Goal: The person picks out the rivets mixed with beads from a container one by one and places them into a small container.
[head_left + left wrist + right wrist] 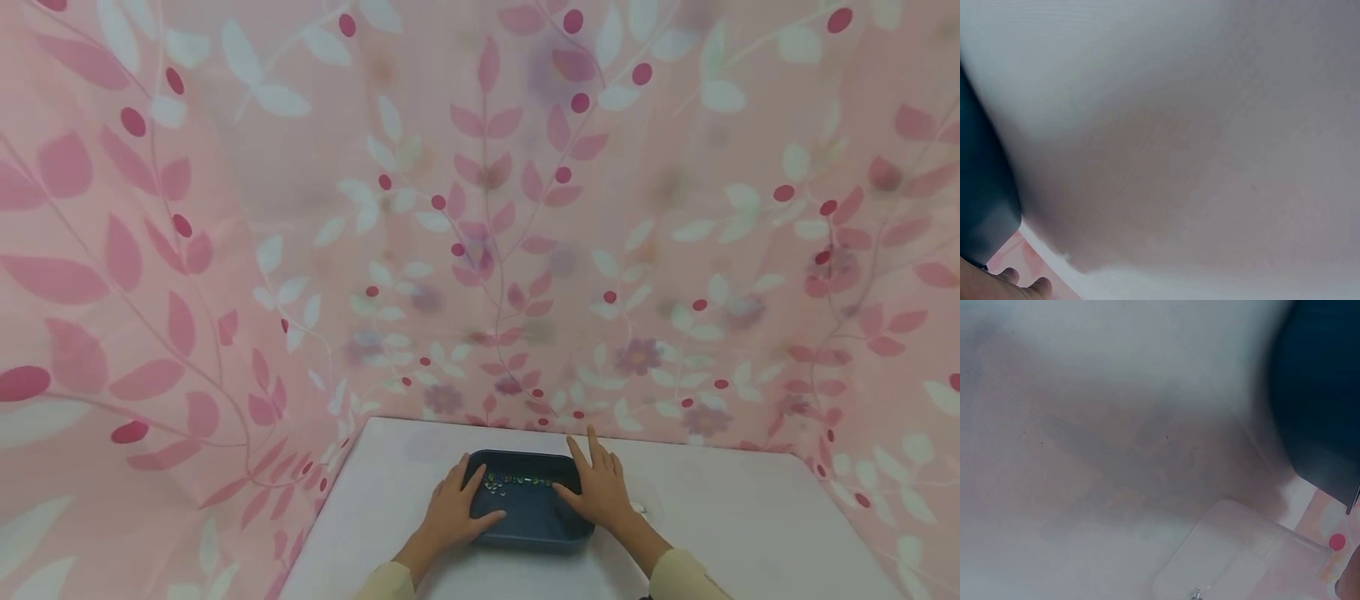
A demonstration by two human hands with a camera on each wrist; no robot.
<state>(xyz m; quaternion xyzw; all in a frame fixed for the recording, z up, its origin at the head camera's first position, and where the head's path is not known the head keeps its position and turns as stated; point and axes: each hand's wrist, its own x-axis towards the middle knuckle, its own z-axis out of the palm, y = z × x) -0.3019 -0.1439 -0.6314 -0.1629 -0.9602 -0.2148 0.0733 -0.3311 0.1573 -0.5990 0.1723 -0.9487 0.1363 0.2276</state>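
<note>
while only head view shows tray [534,544] beads [520,480], left hand [452,510], right hand [602,493], neither grasping

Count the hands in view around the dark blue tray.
2: the left hand is at the left side of the dark blue tray, and the right hand is at its right side. Neither is hidden in the head view.

A matching pair, pale cream
Left sleeve [386,582] at seven o'clock, right sleeve [684,575] at five, both ending short of the wrist.
</note>
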